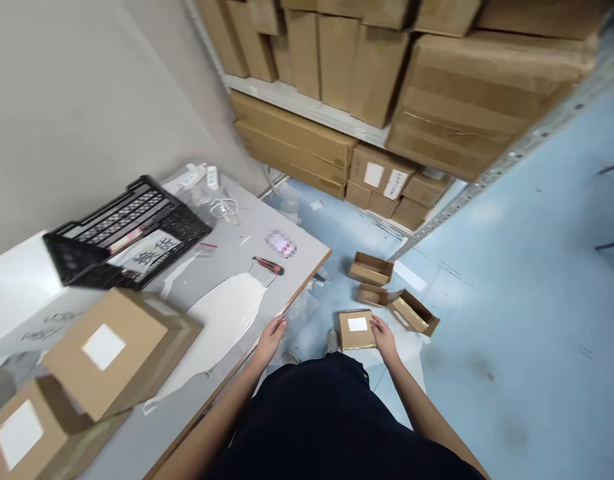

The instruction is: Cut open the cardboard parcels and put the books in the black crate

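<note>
My left hand (271,339) hovers by the table's wooden front edge, its fingers loosely bent and apart, with nothing seen in it. My right hand (383,339) hangs to the right, fingers loosely stretched, also holding nothing that I can see. In view, its fingertips meet the right side of a closed cardboard box (349,336) with a white label; whether they touch cannot be told. That box lies on the floor by my shoes (331,341). On the table (307,243), nearest my left hand, are a red and black utility knife (269,265) and a white sheet (231,310).
Two labelled boxes (121,353) sit at the table's left, before a black crate (131,233). A white cable (224,208) lies farther back. Open small boxes (371,268) stand on the blue floor (487,300). A metal rack (307,103) packed with cartons rises ahead.
</note>
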A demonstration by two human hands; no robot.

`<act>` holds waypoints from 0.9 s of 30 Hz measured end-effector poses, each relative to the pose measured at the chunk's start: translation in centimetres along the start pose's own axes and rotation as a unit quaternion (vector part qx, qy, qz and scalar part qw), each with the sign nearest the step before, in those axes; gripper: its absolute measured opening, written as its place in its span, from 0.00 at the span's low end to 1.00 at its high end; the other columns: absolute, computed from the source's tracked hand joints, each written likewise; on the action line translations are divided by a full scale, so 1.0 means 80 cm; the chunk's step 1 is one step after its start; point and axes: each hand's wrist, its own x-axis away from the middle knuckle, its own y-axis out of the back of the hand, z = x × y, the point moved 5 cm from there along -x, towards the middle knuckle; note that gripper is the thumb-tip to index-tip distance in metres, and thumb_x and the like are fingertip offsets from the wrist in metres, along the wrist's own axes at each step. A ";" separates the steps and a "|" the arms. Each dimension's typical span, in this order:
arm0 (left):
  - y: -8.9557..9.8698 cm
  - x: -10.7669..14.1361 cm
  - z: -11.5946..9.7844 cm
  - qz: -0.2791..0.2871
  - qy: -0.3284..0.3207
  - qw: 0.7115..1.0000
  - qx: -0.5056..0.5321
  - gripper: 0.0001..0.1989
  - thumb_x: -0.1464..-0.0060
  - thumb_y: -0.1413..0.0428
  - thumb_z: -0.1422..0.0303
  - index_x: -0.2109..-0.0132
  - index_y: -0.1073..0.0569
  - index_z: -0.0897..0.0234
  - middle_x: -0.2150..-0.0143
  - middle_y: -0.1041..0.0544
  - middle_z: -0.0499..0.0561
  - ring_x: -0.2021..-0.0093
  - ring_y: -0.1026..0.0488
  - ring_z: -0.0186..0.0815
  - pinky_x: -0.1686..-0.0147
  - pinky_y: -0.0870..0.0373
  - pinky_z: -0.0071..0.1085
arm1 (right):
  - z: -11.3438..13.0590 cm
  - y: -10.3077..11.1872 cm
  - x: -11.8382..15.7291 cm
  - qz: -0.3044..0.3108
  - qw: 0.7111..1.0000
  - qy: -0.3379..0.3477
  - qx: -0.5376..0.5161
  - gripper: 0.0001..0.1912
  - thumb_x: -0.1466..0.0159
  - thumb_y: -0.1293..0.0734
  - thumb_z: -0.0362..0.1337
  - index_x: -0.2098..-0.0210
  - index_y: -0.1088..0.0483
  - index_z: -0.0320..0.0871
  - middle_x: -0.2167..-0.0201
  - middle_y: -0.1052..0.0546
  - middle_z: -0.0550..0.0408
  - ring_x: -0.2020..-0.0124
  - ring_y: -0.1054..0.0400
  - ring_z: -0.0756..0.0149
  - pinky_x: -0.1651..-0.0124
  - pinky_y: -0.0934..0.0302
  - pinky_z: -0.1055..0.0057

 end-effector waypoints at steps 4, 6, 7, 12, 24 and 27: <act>0.059 0.036 0.033 -0.053 -0.009 0.996 0.070 0.37 0.50 0.47 0.44 0.41 0.32 0.67 0.49 0.24 0.62 0.51 0.24 0.43 0.55 0.25 0.39 | 0.042 -0.073 0.006 0.073 0.996 0.042 0.027 0.25 0.45 0.36 0.49 0.54 0.25 0.41 0.57 0.20 0.44 0.51 0.27 0.51 0.43 0.38 0.52; 0.092 0.059 0.051 -0.079 -0.004 0.992 0.100 0.37 0.49 0.47 0.44 0.41 0.32 0.67 0.48 0.24 0.62 0.51 0.24 0.43 0.55 0.25 0.38 | 0.062 -0.116 0.021 0.109 0.992 0.058 0.033 0.26 0.45 0.36 0.50 0.53 0.26 0.40 0.57 0.20 0.43 0.51 0.27 0.50 0.43 0.38 0.51; 0.109 0.071 0.061 -0.093 -0.001 0.989 0.116 0.37 0.49 0.47 0.45 0.41 0.32 0.67 0.48 0.24 0.62 0.51 0.24 0.43 0.54 0.25 0.38 | 0.072 -0.138 0.031 0.127 0.989 0.066 0.031 0.27 0.44 0.36 0.50 0.52 0.26 0.40 0.56 0.20 0.42 0.51 0.27 0.50 0.42 0.39 0.51; 0.193 0.130 0.116 -0.176 0.001 0.958 0.226 0.35 0.48 0.46 0.46 0.41 0.31 0.67 0.48 0.25 0.62 0.51 0.24 0.44 0.54 0.26 0.39 | 0.123 -0.260 0.096 0.234 0.968 0.093 0.004 0.28 0.45 0.33 0.52 0.52 0.26 0.41 0.53 0.21 0.41 0.49 0.28 0.49 0.42 0.38 0.51; 0.318 0.226 0.252 -0.387 0.029 0.829 0.403 0.34 0.49 0.42 0.49 0.41 0.31 0.66 0.48 0.25 0.62 0.51 0.25 0.45 0.60 0.27 0.35 | 0.223 -0.538 0.225 0.472 0.865 0.164 0.047 0.28 0.46 0.29 0.55 0.52 0.25 0.46 0.52 0.22 0.43 0.47 0.29 0.50 0.42 0.39 0.49; 0.337 0.239 0.271 -0.428 0.036 0.792 0.434 0.33 0.49 0.41 0.50 0.41 0.31 0.64 0.47 0.25 0.62 0.50 0.26 0.45 0.61 0.27 0.34 | 0.246 -0.594 0.240 0.507 0.841 0.176 0.058 0.27 0.46 0.30 0.54 0.51 0.26 0.45 0.51 0.22 0.44 0.47 0.29 0.50 0.42 0.39 0.50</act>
